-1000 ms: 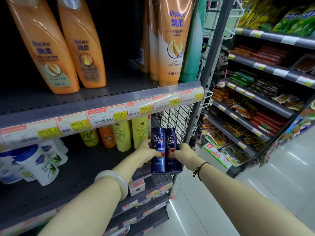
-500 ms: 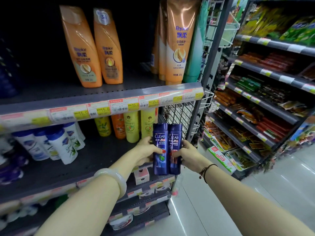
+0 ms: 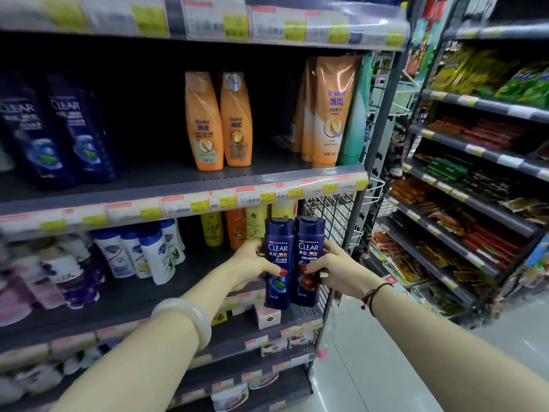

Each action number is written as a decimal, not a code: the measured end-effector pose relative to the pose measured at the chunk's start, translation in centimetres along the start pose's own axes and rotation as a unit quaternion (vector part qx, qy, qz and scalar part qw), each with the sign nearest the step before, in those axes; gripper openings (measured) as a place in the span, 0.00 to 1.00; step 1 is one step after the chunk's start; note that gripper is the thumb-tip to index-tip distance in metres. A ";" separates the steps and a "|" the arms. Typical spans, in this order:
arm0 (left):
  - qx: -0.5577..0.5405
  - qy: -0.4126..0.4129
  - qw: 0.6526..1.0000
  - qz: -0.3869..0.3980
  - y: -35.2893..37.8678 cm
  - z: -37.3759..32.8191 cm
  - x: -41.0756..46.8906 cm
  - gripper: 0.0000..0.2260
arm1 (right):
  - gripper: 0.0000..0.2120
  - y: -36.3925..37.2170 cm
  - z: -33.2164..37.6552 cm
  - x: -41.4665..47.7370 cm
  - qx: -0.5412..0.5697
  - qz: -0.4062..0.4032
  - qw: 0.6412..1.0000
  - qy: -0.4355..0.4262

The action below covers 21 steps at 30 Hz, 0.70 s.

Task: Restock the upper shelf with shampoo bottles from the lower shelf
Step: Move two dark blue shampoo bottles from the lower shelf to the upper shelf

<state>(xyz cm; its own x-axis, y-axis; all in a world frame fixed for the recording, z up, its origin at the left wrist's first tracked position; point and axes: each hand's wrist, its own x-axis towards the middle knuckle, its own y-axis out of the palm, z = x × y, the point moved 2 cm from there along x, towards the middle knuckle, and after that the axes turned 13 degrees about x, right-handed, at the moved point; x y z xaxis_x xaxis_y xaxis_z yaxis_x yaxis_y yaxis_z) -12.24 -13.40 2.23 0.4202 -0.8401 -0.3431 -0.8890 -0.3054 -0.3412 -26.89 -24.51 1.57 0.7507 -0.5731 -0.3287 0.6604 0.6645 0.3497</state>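
Bottles in hand, not yet shelved: the left hand [image 3: 252, 264] is wrapped round the left Clear bottle [image 3: 277, 263] and the right hand [image 3: 337, 270] round the right Clear bottle [image 3: 309, 260], the two dark blue bottles upright and pressed side by side, held in front of the lower shelf [image 3: 124, 304] they appear to have come from. Judging by that, the pick-up is done; the lift and the setting down are left. Up and to the left of the grip, the upper shelf [image 3: 148, 190] carries two larger dark blue Clear bottles [image 3: 56, 129] at its far left and a dark open stretch between them and the orange bottles [image 3: 218, 120], which looks the likely landing place. Directly above the grip runs the price-tag rail [image 3: 237, 199] at the shelf edge, which the bottle caps must clear on the way up. Right of the grip stands a wire mesh end panel [image 3: 332, 217], then a pale, glossy aisle floor [image 3: 386, 367] and racks of packaged snacks [image 3: 475, 203]
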 end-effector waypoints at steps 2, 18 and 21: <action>0.003 0.019 1.000 -0.012 -1.3 -0.2 -1.3 0.26 | 0.25 1.5 0.2 -0.6 -0.003 0.011 1.000 -0.003; 0.088 0.136 0.984 -0.074 -14.1 -3.0 -12.3 0.27 | 0.24 16.3 3.8 -4.9 -0.034 0.070 0.990 -0.113; 0.089 0.162 0.976 -0.115 -16.8 -4.5 -14.0 0.29 | 0.25 19.1 5.9 -5.0 -0.042 0.101 0.986 -0.129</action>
<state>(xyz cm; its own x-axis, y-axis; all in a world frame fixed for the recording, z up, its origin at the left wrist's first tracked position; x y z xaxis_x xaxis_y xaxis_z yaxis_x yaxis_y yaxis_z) -4.03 1.45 16.65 0.4990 -0.8654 0.0458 -0.7203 -0.4436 -0.5333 -17.88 -11.80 15.09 0.8535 -0.5206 -0.0228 0.5016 0.8088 0.3070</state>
